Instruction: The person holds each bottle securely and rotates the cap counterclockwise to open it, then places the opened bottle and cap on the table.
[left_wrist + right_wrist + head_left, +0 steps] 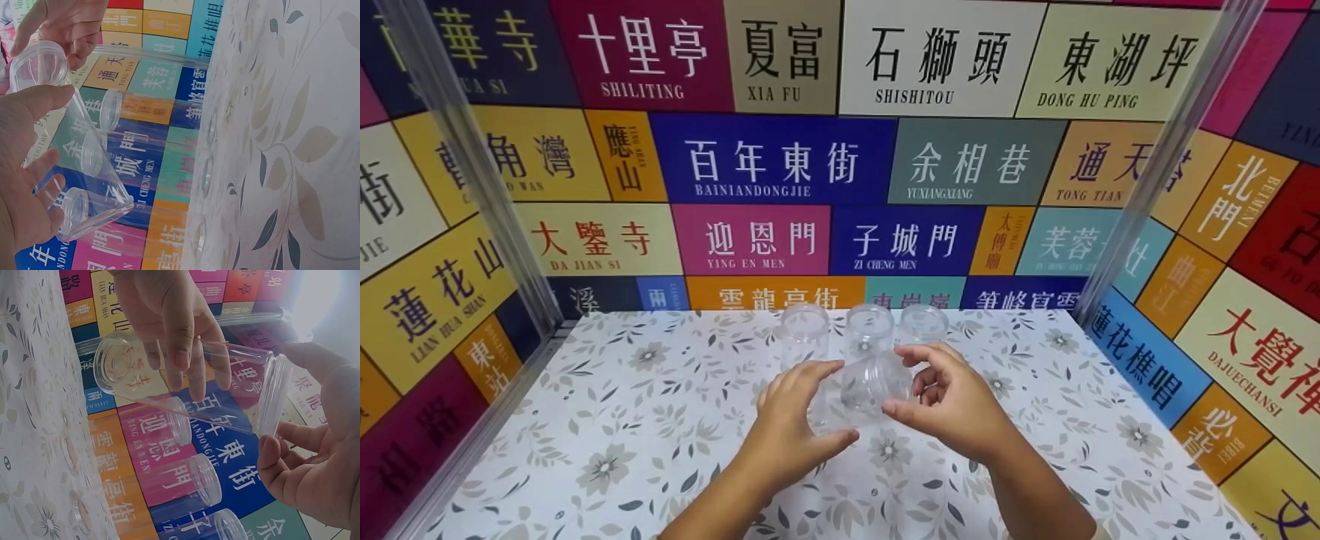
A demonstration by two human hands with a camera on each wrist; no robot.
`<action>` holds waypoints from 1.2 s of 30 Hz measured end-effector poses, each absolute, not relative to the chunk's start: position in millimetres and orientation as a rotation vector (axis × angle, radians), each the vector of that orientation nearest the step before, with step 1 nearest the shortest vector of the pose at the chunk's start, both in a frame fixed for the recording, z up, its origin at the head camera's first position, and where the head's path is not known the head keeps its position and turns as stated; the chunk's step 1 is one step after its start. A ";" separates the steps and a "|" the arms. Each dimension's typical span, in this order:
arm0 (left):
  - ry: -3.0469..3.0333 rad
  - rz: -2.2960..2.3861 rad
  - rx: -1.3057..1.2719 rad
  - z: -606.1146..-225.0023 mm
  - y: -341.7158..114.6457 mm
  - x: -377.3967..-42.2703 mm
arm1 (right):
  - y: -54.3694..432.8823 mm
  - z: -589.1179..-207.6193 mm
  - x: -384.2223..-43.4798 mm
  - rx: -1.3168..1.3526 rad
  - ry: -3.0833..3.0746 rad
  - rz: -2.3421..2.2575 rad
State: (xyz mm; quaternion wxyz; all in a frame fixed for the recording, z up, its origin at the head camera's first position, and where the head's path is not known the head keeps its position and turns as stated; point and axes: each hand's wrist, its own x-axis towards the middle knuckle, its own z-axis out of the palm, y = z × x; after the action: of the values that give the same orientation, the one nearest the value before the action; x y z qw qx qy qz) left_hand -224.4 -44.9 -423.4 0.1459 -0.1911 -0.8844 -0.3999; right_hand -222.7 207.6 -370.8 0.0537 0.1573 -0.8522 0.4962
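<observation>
A clear plastic jar (239,405) is held tilted above the table between both hands. My left hand (791,416) holds the jar's body, thumb on one side and fingers on the other. My right hand (960,405) grips the ribbed clear lid (274,396) at the jar's end, with thumb and fingertips at opposite edges of its rim. In the right wrist view, the lid sits on the jar's mouth and the round base points toward the table. The left wrist view shows the see-through body (93,169) reaching beyond the left fingers.
Three similar clear jars, left (804,322), middle (870,321) and right (924,321), stand upright in a row behind the hands. A floral cloth (660,450) covers the table. Colourful sign-printed panels (772,157) wall the back and sides, with clear posts (1140,195) at the corners.
</observation>
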 end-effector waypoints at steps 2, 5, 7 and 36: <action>-2.552 -1.154 -0.548 -423.3 -44.8 -224.2 | 208.6 -370.3 -222.4 0.513 -2.584 1.492; -2.554 -1.151 -0.558 -423.2 -44.9 -224.2 | 210.6 -370.1 -221.9 0.585 -2.571 1.452; -2.547 -1.144 -0.572 -423.5 -45.1 -224.2 | 212.2 -370.4 -221.1 0.649 -2.552 1.422; -2.567 -1.269 -0.507 -425.5 -47.0 -228.5 | 216.7 -370.4 -223.1 0.731 -2.381 1.531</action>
State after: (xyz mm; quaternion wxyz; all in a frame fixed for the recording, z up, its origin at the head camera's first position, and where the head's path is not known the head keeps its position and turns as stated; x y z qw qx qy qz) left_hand -228.5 -47.0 -425.5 0.1166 -0.1732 -0.8766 -0.4335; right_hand -223.1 216.7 -370.4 0.1089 0.2486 -0.8095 0.5206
